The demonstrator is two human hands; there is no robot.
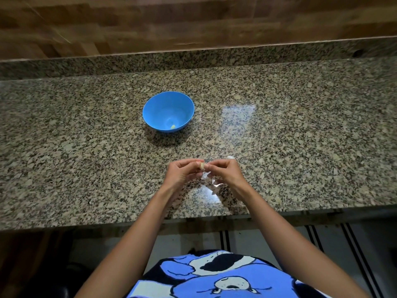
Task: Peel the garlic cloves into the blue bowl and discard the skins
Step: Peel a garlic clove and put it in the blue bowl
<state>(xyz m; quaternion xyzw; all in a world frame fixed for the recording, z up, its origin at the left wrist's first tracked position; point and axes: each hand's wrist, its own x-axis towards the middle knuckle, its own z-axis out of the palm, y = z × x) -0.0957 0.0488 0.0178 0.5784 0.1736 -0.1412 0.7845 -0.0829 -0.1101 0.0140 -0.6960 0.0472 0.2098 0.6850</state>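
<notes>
Loads of open granite counter (86, 158) either side of the blue bowl (168, 111) (the only tall thing standing out there), and a reach only gets stopped at the raised back ledge (193, 59).

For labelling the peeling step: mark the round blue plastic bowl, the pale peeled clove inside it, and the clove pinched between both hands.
Round blue plastic bowl (163, 106): head view, bare inner wall.
Pale peeled clove (173, 126): head view, its middle.
Pinched garlic clove (202, 166): head view, its exposed end.

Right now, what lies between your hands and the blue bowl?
Only bare counter separates the bowl from the left hand and right hand, which pinch a clove, as the head view shows.
</notes>
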